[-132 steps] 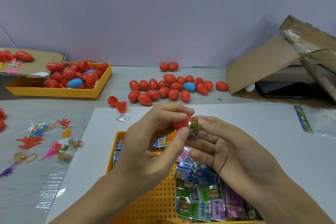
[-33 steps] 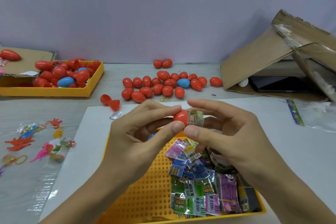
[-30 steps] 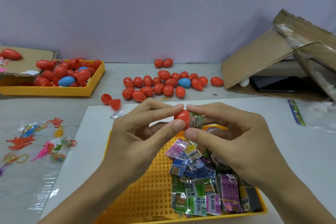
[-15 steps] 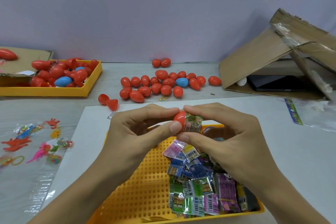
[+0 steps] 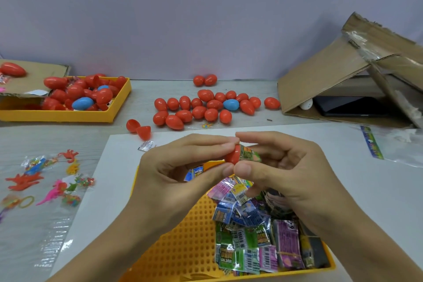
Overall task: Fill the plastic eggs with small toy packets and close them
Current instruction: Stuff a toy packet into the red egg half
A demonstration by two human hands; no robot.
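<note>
Head view: left hand (image 5: 174, 174) grip pinches red egg half (image 5: 233, 155), right hand (image 5: 290, 167) grip pinches green packet (image 5: 250, 156), print unreadable.

You see a red egg half (image 5: 233, 157) with a green printed packet (image 5: 249, 155) at its mouth. Below, a yellow perforated tray (image 5: 183, 240) carries packets (image 5: 256, 231) in green, blue, pink and purple with barcodes. Farther back, red eggs (image 5: 206, 107) surround one blue egg (image 5: 231, 104) on the pale grey wood-grain surface (image 5: 57, 137). A brown cardboard box (image 5: 320, 80) stands right.
</note>
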